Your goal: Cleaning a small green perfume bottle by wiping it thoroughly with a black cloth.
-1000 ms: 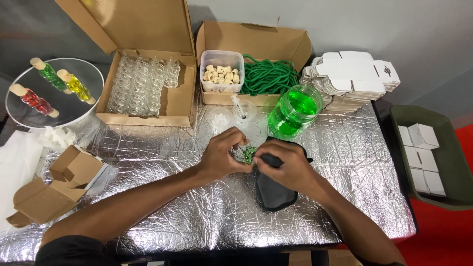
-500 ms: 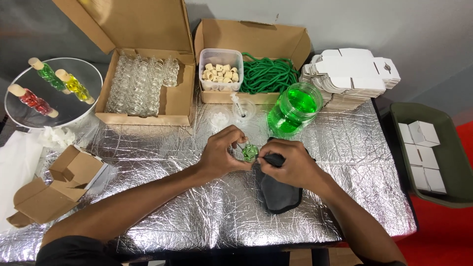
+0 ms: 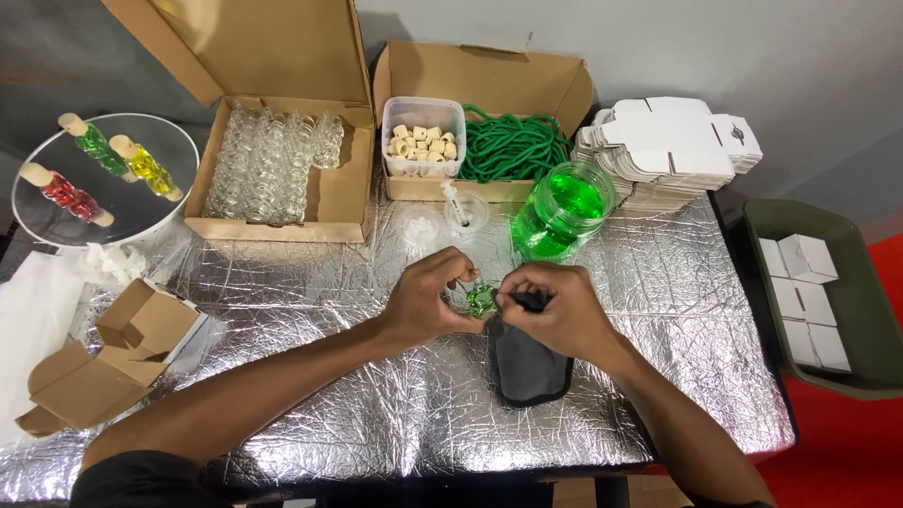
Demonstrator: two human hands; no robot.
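Since a moment ago both hands have lifted slightly off the black pouch (image 3: 527, 362), which suggests the small green-filled bottle (image 3: 482, 300) is being finished off; the left hand (image 3: 428, 303) and right hand (image 3: 550, 310) both pinch it, above the foil table (image 3: 310, 282). Three filled bottles (image 3: 99, 165) lie on the round mirror, one jar of green liquid (image 3: 564, 212) stands beyond

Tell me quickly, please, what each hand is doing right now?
Left hand: closed on the small green bottle.
Right hand: closed, fingertips pinching the same bottle.
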